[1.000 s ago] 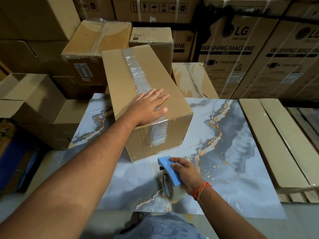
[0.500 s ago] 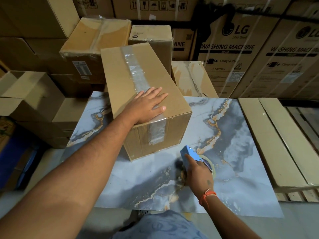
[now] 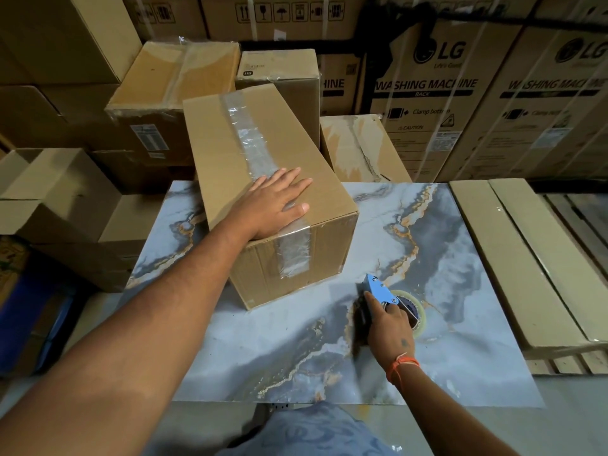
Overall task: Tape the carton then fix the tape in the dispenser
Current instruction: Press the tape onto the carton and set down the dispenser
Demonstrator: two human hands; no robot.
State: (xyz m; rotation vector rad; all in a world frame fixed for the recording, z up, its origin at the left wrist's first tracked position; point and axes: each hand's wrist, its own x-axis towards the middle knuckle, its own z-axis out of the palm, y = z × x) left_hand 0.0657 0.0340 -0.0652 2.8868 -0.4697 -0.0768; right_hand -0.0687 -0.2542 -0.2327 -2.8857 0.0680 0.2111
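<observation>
The carton (image 3: 263,179) is sitting on the marble tabletop (image 3: 460,324), its seam already taped. The left hand (image 3: 273,205) is lying flat and unclenched on the carton's top. Just right of the carton's near corner, the right hand (image 3: 388,327) is gripping the blue dispenser (image 3: 378,289). The dispenser is probably light and rigid; its handle is likely the safest hold.

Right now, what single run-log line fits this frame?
carton: taped, on table | left hand: flat on carton top | right hand: gripping tape dispenser | stage: taping done
</observation>
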